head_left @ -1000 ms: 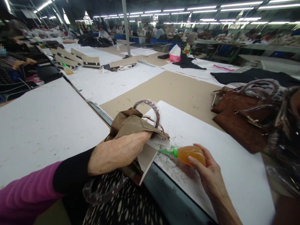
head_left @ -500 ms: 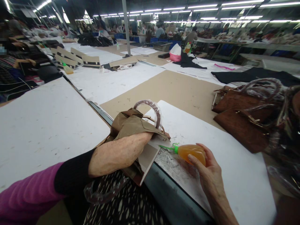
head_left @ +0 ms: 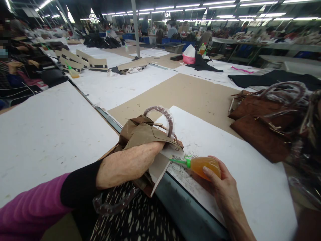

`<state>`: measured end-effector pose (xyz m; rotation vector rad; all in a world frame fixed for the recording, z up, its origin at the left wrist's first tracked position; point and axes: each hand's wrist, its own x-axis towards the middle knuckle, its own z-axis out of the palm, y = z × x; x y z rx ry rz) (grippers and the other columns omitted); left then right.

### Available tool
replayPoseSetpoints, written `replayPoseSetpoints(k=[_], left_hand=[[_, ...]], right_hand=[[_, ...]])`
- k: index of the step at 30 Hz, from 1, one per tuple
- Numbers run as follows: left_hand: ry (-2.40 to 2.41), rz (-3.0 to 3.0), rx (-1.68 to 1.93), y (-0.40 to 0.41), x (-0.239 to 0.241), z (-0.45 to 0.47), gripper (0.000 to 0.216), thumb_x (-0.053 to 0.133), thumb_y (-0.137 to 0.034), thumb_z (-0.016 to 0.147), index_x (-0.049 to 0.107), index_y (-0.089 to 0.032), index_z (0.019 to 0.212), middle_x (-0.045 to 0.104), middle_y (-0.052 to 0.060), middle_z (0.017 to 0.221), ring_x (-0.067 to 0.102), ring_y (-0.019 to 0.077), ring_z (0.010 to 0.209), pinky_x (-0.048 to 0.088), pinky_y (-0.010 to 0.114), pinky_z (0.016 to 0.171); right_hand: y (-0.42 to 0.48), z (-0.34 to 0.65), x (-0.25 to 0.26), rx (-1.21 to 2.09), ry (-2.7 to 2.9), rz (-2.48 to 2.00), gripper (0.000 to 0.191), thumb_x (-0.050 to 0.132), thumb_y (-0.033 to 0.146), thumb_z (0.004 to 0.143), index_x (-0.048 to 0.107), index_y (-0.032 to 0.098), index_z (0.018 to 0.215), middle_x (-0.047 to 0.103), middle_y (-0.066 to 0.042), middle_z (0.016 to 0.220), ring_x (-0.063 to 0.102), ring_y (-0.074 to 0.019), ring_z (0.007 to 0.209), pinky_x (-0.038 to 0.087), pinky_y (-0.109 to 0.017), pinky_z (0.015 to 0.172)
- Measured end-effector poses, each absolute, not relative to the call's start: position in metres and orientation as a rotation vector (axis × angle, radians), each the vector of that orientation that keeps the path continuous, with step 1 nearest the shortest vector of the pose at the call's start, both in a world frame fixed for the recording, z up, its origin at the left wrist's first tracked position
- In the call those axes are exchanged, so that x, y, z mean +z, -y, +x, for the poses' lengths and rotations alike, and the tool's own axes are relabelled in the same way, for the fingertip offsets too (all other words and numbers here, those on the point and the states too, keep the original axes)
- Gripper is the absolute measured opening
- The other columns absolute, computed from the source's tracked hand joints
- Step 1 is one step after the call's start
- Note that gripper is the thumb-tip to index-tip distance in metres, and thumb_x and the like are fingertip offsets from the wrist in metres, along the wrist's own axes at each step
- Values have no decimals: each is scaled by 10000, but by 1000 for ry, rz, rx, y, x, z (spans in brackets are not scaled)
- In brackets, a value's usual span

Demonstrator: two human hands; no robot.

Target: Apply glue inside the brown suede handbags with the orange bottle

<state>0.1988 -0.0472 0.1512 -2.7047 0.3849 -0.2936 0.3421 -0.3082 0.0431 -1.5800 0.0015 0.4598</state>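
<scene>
A handbag (head_left: 142,134) with its tan lining turned up lies at the table's edge, partly over my lap. One plastic-wrapped handle (head_left: 171,122) arches above it; the other (head_left: 117,206) hangs below. My left hand (head_left: 156,147) reaches under the lining, its fingers hidden inside the bag. In my right hand (head_left: 223,179) is a squeeze bottle (head_left: 205,167) of amber liquid, tipped on its side. Its thin green nozzle (head_left: 177,161) points left, with the tip at the edge of a pale panel (head_left: 159,164) of the bag.
Brown handbags (head_left: 263,134) with wrapped handles sit on the right. Dark thread scraps lie on the white sheet (head_left: 250,174) under my right hand. Farther off are another glue-like bottle (head_left: 73,72), beige panels (head_left: 97,63) and black fabric (head_left: 278,79). A co-worker's hands (head_left: 15,65) are at far left.
The view has shifted slightly. The bottle has turned a little in my right hand, and its nozzle stays by the pale panel. My left hand remains inside the bag.
</scene>
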Motion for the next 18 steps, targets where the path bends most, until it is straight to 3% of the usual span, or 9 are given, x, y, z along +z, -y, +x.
replayPoseSetpoints(k=[4,9,13,18], left_hand=[[-463,-2415,-213,45,146,194,485,282,-37,908,339,-5,1388,405,94,1447,359,154,1334,317,237,1121],[-421,-2313,-193,44,145,194,492,313,-53,892,379,-44,1379,427,64,1435,361,123,1331,258,221,1152],[-462,-2014,-263,44,144,193,481,393,-137,880,435,-83,1356,441,55,1422,367,152,1332,219,269,1179],[-446,-1725,-230,46,151,193,522,349,-251,893,372,-151,1405,395,49,1453,370,178,1335,237,352,1178]], right_hand=[[312,341,44,506,11,-1564,647,844,448,631,576,229,1178,655,-29,1031,607,-267,909,525,-285,764],[315,338,45,519,43,-1569,646,838,454,655,565,222,1192,641,-35,1071,589,-260,954,486,-274,819],[314,332,48,528,65,-1574,635,834,461,662,566,220,1185,639,-39,1077,586,-262,960,485,-270,804],[314,325,51,550,92,-1555,641,829,476,663,558,216,1182,641,-53,1065,587,-265,947,482,-279,802]])
